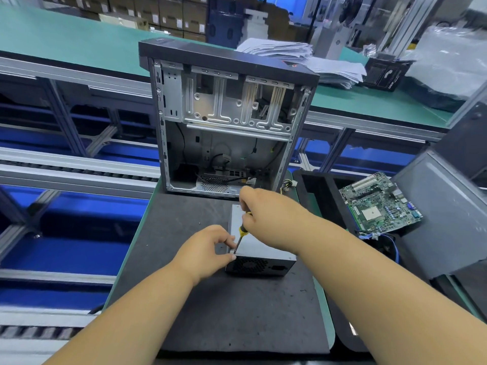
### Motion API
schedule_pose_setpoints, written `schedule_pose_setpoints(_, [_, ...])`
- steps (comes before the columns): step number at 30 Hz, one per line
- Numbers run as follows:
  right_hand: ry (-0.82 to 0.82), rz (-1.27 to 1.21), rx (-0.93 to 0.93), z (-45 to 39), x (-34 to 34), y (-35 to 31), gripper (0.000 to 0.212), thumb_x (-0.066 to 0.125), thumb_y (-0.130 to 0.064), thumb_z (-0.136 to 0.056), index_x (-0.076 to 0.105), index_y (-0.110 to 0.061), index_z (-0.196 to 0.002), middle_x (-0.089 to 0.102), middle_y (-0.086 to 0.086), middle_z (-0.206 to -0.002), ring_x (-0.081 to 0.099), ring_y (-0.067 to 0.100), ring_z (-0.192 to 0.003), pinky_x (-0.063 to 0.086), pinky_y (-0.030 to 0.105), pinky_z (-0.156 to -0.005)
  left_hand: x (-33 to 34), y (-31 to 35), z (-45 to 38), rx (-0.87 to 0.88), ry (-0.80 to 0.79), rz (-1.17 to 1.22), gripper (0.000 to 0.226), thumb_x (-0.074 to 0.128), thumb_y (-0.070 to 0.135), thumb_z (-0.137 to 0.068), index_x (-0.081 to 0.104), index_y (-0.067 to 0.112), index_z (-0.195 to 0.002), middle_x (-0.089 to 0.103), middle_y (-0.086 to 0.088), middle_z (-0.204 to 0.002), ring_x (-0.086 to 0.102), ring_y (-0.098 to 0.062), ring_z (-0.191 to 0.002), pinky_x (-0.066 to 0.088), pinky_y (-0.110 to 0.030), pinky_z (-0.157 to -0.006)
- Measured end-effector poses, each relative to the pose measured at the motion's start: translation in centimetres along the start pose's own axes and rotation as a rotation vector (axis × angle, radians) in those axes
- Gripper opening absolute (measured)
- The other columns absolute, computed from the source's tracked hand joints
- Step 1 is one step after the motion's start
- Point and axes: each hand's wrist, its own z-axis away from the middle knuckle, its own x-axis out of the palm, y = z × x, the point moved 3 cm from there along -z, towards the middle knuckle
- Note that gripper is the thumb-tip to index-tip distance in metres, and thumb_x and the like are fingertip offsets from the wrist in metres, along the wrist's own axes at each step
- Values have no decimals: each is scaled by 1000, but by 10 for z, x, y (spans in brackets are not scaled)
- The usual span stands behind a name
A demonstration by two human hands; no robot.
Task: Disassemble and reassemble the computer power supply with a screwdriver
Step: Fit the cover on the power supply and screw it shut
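the left hand (208,248) is curling its fingers around the near left corner of the power supply (259,255), thumb and forefinger pinching its edge. the power supply is lying on the dark mat (184,222), just in front of the open computer case (224,122). the right hand (266,214) is gripping the yellow-handled screwdriver (240,237), fingers closed, tip touching that same corner.

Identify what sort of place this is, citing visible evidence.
Probably an electronics assembly or repair line: long green-topped benches, an opened computer case, a loose motherboard, and stacked cartons behind.
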Motion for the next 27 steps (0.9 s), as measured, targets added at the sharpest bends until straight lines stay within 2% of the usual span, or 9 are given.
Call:
schedule_pose_setpoints(4, [-36, 129, 80, -6, -3, 1, 33, 51, -47, -97, 38, -19, -87, 41, -4, -70, 38, 17, -60, 24, 30, -48, 0, 0, 0, -7, -1, -12, 21, 83, 25, -73, 66, 38, -78, 60, 25, -96, 56, 13, -99, 40, -14, -79])
schedule_pose_setpoints(8, [-24, 376, 273, -11, 1, 4, 56, 32, -62, -98, 40, -17, -65, 45, -2, -63, 41, 16, -52, 28, 25, -46, 0, 0, 1, -15, -2, -1, 22, 82, 23, -74, 67, 37, -78, 61, 25, -97, 56, 13, -104, 41, -14, -83])
schedule_pose_setpoints(10, [13, 340, 233, -8, 3, 3, 51, 30, -58, -99, 38, -19, -68, 44, -3, -65, 44, 19, -57, 27, 26, -47, 0, 0, 1, -9, -4, -3, 23, 82, 22, -74, 66, 38, -78, 60, 26, -96, 56, 15, -103, 39, -11, -81])
schedule_pose_setpoints(14, [-37, -29, 3, -1, -2, -2, 8, 47, -25, -93, 48, -18, -97, 52, 0, -96, 51, 23, -83, 35, 34, -61, -1, 1, 1, 5, -7, -18, 24, 82, 23, -73, 65, 38, -76, 59, 26, -95, 56, 14, -98, 36, -10, -76])
schedule_pose_setpoints(15, [-32, -28, -39, -1, -4, -3, 11, 50, -24, -93, 49, -18, -102, 56, -1, -99, 52, 23, -85, 38, 34, -63, -1, 1, 0, 5, -6, -20, 23, 82, 23, -73, 65, 39, -76, 59, 25, -95, 57, 12, -97, 37, -11, -76])
schedule_pose_setpoints(17, [4, 92, -36, -3, -3, -3, 16, 50, -35, -97, 48, -19, -100, 57, -2, -84, 52, 23, -78, 40, 33, -58, -1, 1, -1, 4, -5, -18, 24, 82, 24, -73, 65, 39, -77, 60, 24, -95, 57, 11, -98, 39, -14, -78])
schedule_pose_setpoints(21, [16, 330, 171, -5, 4, 4, 34, 34, -52, -101, 39, -22, -85, 37, -5, -65, 39, 18, -59, 23, 27, -47, 0, -1, -1, -1, -4, -11, 23, 83, 23, -74, 66, 38, -77, 61, 23, -98, 57, 12, -104, 44, -18, -86])
schedule_pose_setpoints(24, [49, 241, 145, -3, 3, 5, 28, 32, -42, -102, 39, -21, -86, 41, -4, -70, 43, 21, -64, 24, 30, -50, 0, -1, 0, 5, -7, -14, 23, 82, 21, -74, 66, 37, -79, 61, 23, -98, 56, 15, -105, 43, -17, -84])
schedule_pose_setpoints(27, [-2, 8, 6, 1, -4, 1, 12, 41, -26, -98, 49, -17, -99, 54, 1, -96, 49, 23, -82, 39, 36, -64, -1, 1, -1, 11, -11, -23, 25, 82, 21, -74, 64, 38, -77, 61, 23, -96, 55, 17, -104, 40, -13, -81])
